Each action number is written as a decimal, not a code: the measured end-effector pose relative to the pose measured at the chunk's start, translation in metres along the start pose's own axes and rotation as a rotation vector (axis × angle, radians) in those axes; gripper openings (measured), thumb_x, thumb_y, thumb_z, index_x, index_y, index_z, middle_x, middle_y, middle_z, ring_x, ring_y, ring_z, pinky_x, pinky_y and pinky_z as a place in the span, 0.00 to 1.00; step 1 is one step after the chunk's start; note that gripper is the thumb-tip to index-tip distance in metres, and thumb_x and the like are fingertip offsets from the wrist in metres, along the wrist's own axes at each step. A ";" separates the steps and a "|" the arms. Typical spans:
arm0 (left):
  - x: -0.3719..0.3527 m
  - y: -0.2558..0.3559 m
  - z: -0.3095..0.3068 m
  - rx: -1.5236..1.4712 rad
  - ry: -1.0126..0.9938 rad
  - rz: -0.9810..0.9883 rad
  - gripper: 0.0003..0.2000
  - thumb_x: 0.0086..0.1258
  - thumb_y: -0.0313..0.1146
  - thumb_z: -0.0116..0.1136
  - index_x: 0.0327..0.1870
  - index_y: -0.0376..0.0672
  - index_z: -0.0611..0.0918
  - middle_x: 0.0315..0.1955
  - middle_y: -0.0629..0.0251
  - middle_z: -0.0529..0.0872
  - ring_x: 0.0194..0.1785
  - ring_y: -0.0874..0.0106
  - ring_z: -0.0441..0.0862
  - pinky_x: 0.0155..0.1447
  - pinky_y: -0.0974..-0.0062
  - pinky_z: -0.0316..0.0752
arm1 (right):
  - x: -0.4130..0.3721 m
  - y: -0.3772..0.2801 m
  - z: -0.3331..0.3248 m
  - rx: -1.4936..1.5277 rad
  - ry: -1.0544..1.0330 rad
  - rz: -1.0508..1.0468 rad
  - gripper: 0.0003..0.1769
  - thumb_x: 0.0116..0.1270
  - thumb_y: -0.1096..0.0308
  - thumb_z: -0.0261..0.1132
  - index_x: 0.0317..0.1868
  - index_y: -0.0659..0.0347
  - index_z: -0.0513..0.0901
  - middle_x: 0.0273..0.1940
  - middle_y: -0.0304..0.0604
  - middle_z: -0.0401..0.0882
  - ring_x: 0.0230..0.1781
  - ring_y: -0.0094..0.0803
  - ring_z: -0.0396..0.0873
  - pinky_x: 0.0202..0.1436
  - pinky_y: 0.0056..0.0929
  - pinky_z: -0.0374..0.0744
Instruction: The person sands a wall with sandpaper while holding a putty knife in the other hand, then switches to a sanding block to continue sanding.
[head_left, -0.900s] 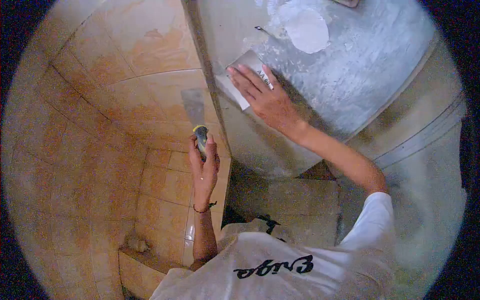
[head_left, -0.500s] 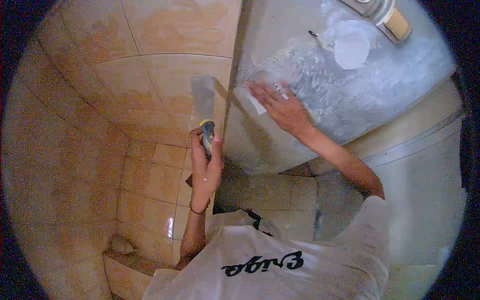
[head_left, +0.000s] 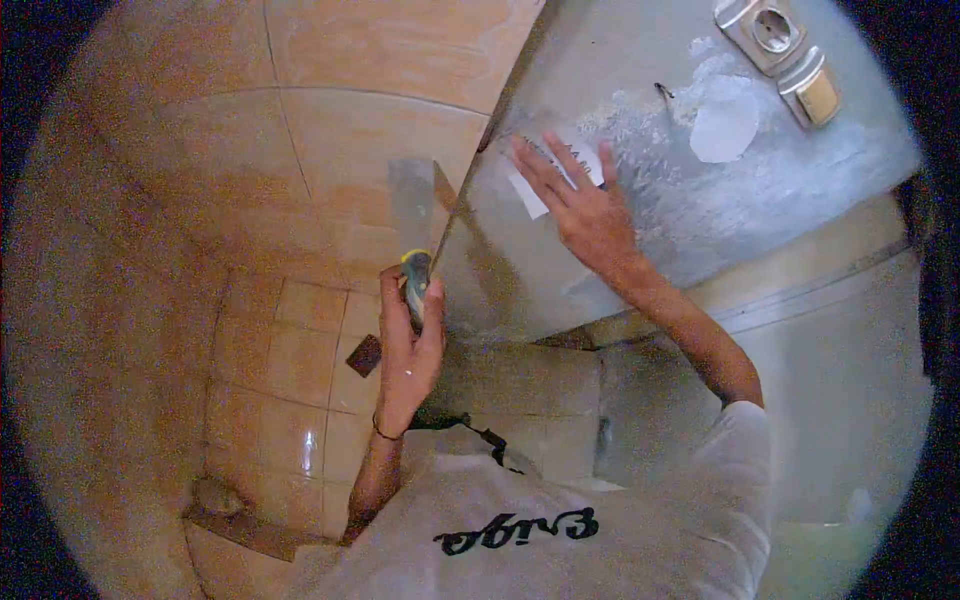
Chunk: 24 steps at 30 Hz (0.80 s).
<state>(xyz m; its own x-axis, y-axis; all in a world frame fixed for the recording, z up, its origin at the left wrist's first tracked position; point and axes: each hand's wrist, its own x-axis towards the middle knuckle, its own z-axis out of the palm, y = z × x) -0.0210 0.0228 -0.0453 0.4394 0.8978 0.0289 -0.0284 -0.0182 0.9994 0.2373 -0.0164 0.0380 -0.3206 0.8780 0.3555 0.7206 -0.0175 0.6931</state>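
My left hand (head_left: 408, 350) is wrapped round the dark, yellow-ringed handle of a putty knife (head_left: 412, 195), whose wide blade points away from me in front of the tiled wall. My right hand (head_left: 595, 215) lies flat with fingers spread on a piece of sandpaper (head_left: 540, 200), its white printed back showing between the fingers. Beneath it is the grey wall (head_left: 500, 290), with rough whitish patching to the right of my hand. A round white patch (head_left: 725, 118) and a small black piece (head_left: 663, 92) show farther right on this wall.
A power socket (head_left: 770, 30) and a switch (head_left: 810, 88) are mounted at the upper right. Orange-beige tiles (head_left: 390, 50) cover the wall on the left, meeting the grey wall at a corner edge. A dark brown square (head_left: 363, 355) shows on the tiles below.
The view has shifted, bringing the socket more into sight. My right hand's fingers have spread wider over the sandpaper, showing more of its white back. The putty knife stays in my left hand.
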 end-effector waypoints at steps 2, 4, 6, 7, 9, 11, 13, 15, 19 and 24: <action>-0.002 -0.002 -0.001 0.059 0.005 0.083 0.16 0.79 0.38 0.52 0.59 0.37 0.68 0.45 0.56 0.79 0.48 0.66 0.76 0.54 0.68 0.72 | 0.001 -0.010 0.000 0.024 -0.167 -0.143 0.41 0.61 0.70 0.57 0.78 0.54 0.60 0.79 0.32 0.56 0.80 0.29 0.52 0.83 0.52 0.43; -0.003 -0.006 0.001 0.038 -0.020 0.034 0.16 0.79 0.37 0.52 0.59 0.37 0.68 0.45 0.55 0.79 0.48 0.65 0.76 0.55 0.68 0.72 | 0.012 0.022 -0.014 0.140 -0.142 -0.197 0.41 0.61 0.70 0.58 0.77 0.55 0.62 0.78 0.32 0.59 0.80 0.28 0.53 0.83 0.51 0.43; -0.003 -0.006 0.004 0.010 -0.041 -0.013 0.16 0.79 0.37 0.52 0.58 0.37 0.69 0.45 0.54 0.79 0.48 0.64 0.76 0.55 0.67 0.72 | 0.022 0.038 -0.020 0.251 -0.116 -0.256 0.40 0.61 0.69 0.59 0.77 0.56 0.63 0.77 0.33 0.61 0.79 0.28 0.55 0.83 0.51 0.44; -0.005 -0.002 0.004 0.015 -0.025 0.011 0.16 0.79 0.37 0.52 0.58 0.37 0.69 0.45 0.54 0.79 0.48 0.63 0.76 0.55 0.67 0.72 | 0.024 0.038 -0.022 0.211 -0.119 -0.298 0.39 0.61 0.69 0.59 0.76 0.55 0.64 0.76 0.33 0.63 0.79 0.27 0.55 0.84 0.51 0.43; -0.007 -0.001 0.004 0.023 -0.003 0.039 0.16 0.79 0.37 0.53 0.58 0.37 0.69 0.45 0.54 0.79 0.48 0.62 0.76 0.55 0.66 0.71 | 0.028 0.040 -0.025 0.171 -0.114 -0.341 0.38 0.62 0.68 0.60 0.75 0.54 0.66 0.75 0.33 0.64 0.79 0.27 0.56 0.84 0.52 0.43; -0.007 -0.005 0.005 0.019 0.032 0.071 0.16 0.79 0.37 0.53 0.58 0.38 0.69 0.43 0.53 0.79 0.47 0.62 0.76 0.56 0.65 0.71 | 0.027 0.046 -0.027 -0.024 -0.123 -0.499 0.35 0.64 0.67 0.59 0.74 0.54 0.68 0.76 0.33 0.63 0.78 0.27 0.57 0.84 0.53 0.42; -0.005 -0.009 0.003 0.010 0.024 0.091 0.16 0.79 0.37 0.53 0.58 0.38 0.69 0.43 0.53 0.79 0.47 0.62 0.76 0.56 0.65 0.71 | 0.035 0.055 -0.045 -0.032 -0.086 -0.429 0.33 0.65 0.66 0.58 0.73 0.54 0.68 0.76 0.33 0.63 0.78 0.27 0.56 0.84 0.54 0.42; -0.004 -0.014 0.007 -0.004 0.010 0.103 0.16 0.79 0.38 0.53 0.58 0.38 0.69 0.43 0.53 0.78 0.47 0.63 0.76 0.55 0.65 0.71 | 0.031 0.053 -0.042 -0.037 -0.060 -0.360 0.32 0.66 0.65 0.57 0.73 0.54 0.69 0.76 0.33 0.62 0.79 0.26 0.56 0.84 0.54 0.42; -0.014 0.006 0.012 -0.050 0.005 0.048 0.15 0.79 0.38 0.53 0.57 0.38 0.70 0.43 0.54 0.79 0.46 0.64 0.76 0.55 0.65 0.71 | 0.026 0.049 -0.037 -0.156 -0.051 -0.348 0.33 0.65 0.62 0.57 0.72 0.55 0.70 0.77 0.31 0.61 0.79 0.27 0.54 0.84 0.53 0.43; -0.010 0.008 0.018 0.126 0.029 0.198 0.16 0.79 0.38 0.52 0.58 0.39 0.69 0.39 0.57 0.80 0.43 0.66 0.77 0.51 0.65 0.73 | 0.018 0.039 -0.026 -0.179 -0.055 -0.273 0.34 0.64 0.62 0.58 0.73 0.55 0.69 0.78 0.31 0.58 0.79 0.29 0.54 0.84 0.49 0.45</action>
<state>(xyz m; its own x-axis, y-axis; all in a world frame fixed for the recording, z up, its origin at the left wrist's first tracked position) -0.0092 0.0055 -0.0370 0.4101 0.8836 0.2260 0.0017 -0.2486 0.9686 0.2438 -0.0143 0.0882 -0.4498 0.8863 0.1104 0.4917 0.1426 0.8590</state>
